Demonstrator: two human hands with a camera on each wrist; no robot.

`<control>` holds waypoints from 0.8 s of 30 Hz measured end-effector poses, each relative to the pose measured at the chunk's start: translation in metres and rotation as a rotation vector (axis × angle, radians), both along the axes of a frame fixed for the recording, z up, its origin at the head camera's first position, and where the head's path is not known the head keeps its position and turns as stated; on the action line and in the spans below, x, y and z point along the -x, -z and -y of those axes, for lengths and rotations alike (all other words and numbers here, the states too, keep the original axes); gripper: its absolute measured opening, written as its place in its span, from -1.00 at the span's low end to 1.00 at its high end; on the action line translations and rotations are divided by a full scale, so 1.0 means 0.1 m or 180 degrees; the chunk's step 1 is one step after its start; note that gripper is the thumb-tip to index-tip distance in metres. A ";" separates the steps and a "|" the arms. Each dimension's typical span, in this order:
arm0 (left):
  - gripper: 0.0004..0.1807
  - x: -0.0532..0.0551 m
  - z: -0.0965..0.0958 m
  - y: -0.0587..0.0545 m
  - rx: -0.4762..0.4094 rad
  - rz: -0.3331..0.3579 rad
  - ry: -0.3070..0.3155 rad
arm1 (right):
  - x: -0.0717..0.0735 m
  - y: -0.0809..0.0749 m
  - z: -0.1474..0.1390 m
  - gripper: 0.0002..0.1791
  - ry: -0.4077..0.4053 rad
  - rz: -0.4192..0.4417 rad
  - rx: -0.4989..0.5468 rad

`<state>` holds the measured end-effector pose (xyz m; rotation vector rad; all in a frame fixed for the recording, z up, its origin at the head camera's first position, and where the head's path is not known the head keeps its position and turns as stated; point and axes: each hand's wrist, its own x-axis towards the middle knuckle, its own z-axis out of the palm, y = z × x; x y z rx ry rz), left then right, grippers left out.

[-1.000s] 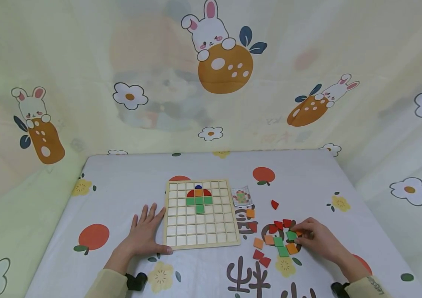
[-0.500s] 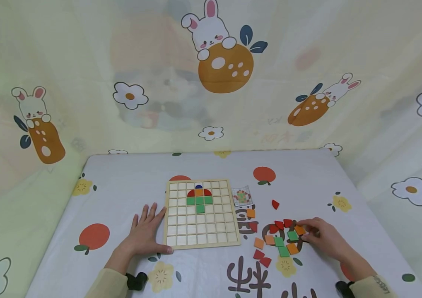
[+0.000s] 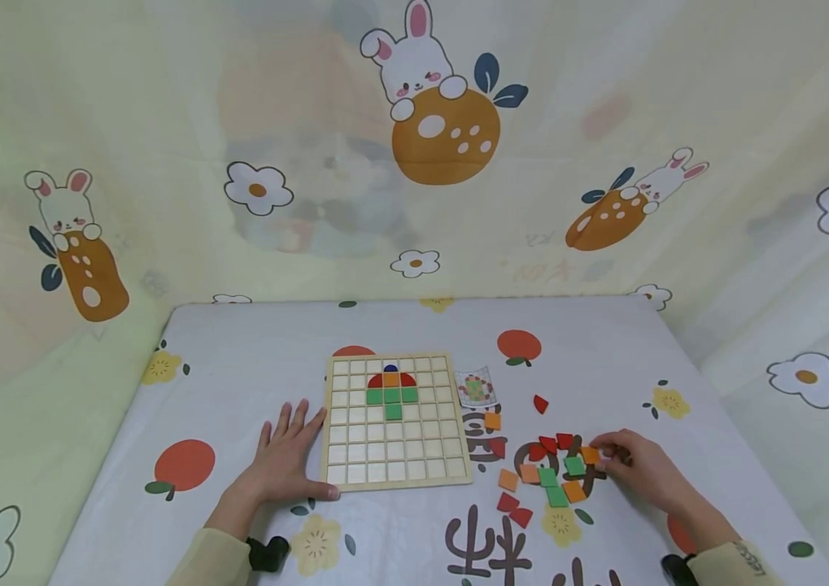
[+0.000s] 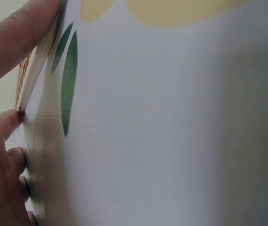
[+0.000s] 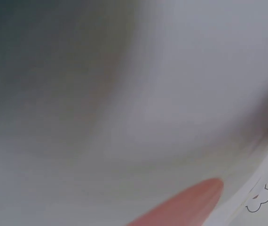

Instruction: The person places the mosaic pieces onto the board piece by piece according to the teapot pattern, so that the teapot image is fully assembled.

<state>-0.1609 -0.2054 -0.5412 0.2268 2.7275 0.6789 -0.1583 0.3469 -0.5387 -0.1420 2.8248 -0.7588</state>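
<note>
Wooden board [image 3: 417, 452] is holding eight tiles [image 3: 393, 395], loose tiles [image 3: 556, 496] apparently remaining; I'm seeing left hand [image 3: 281, 464] resting spread against it, right hand [image 3: 634, 468] curving at orange tile [image 3: 589, 455], grip unclear

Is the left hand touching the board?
Touching: the left wrist view shows a fingertip of the left hand meeting the edge of the board, with no gap between them.

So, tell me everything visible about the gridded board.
The gridded board is pale, wood-like and squarish, framed, with square cells. It lies flat on the tablecloth. Upper cells hold one blue piece, one orange square, two red pieces and four green squares. The left hand touches its left edge; a printed card lies by its right edge.
</note>
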 end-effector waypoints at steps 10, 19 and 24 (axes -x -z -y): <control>0.42 0.01 0.01 0.02 -0.0006 0.0010 -0.0005 | 0.01 -0.06 0.08 -0.69 0.0036 -0.0341 0.0067; 0.43 0.01 0.01 0.03 0.0015 -0.0001 -0.0014 | 0.18 -0.23 0.54 -0.71 -0.0058 -0.0365 0.0402; 0.42 0.01 0.00 0.02 0.0024 -0.0013 -0.0002 | 0.34 -0.26 0.89 -0.73 -0.0220 -0.0266 0.0410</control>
